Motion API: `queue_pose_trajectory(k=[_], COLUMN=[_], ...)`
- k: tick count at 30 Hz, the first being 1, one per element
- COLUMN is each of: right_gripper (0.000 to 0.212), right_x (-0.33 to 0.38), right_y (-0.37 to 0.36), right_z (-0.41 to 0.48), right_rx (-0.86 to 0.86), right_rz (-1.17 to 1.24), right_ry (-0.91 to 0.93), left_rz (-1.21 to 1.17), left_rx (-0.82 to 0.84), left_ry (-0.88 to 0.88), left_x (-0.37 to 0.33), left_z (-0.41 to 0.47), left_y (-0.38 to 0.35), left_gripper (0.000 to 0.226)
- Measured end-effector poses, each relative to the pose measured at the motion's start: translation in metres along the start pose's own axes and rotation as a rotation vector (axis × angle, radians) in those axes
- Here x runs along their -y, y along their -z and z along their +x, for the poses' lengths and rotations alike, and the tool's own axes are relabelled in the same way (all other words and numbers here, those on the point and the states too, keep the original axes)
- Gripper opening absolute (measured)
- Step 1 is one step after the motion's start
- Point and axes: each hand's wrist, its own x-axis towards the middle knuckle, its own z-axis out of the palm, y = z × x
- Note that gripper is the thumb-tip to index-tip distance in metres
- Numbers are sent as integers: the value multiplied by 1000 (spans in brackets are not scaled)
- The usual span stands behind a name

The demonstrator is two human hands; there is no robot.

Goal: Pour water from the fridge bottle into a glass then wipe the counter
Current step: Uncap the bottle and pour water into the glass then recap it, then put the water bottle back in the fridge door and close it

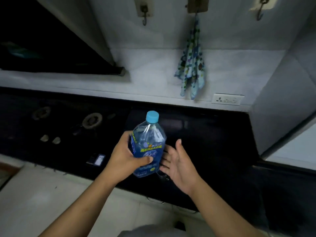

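A clear plastic water bottle [148, 142] with a blue label and a light blue cap, screwed on, is held above the black counter [213, 139]. My left hand [127, 156] grips it round the label, thumb across the front. Just to the right of the bottle's lower part is my right hand [177, 164], fingers straight and spread, palm turned toward the bottle. Something clear and glass-like [163, 176] shows faintly on the counter under the bottle's base; I cannot tell what it is. A spotted blue cloth [191, 65] hangs from a wall hook.
A black gas hob with burners [92, 119] and knobs [50, 139] fills the counter's left part. A wall socket [227, 99] sits behind the counter. Two bare hooks [145, 14] [260, 11] flank the cloth's hook. A pale surface [294, 151] stands at the right.
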Motion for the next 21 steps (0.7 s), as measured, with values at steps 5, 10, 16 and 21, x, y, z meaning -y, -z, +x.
queue_pose_trajectory(k=[5,10,16,21], right_gripper=[79,73,77,77], right_x=[-36,-85,-178,-270], right_y=[-72,-171,-318,-447], right_z=[24,35,17,-21], right_rx=[222,475,742,956], right_rz=[-103,-164,-283,-347], right_ry=[-156,-300,-447,-550], left_rz=[-51,-107,-120,-63], left_rx=[-213,-485,-807,-1041], left_ry=[111,195,283,364], left_x=[29,59,101,127], left_z=[-47,-124,-259,-384], left_y=[73,159,273,361], left_gripper=[73,74,71,73])
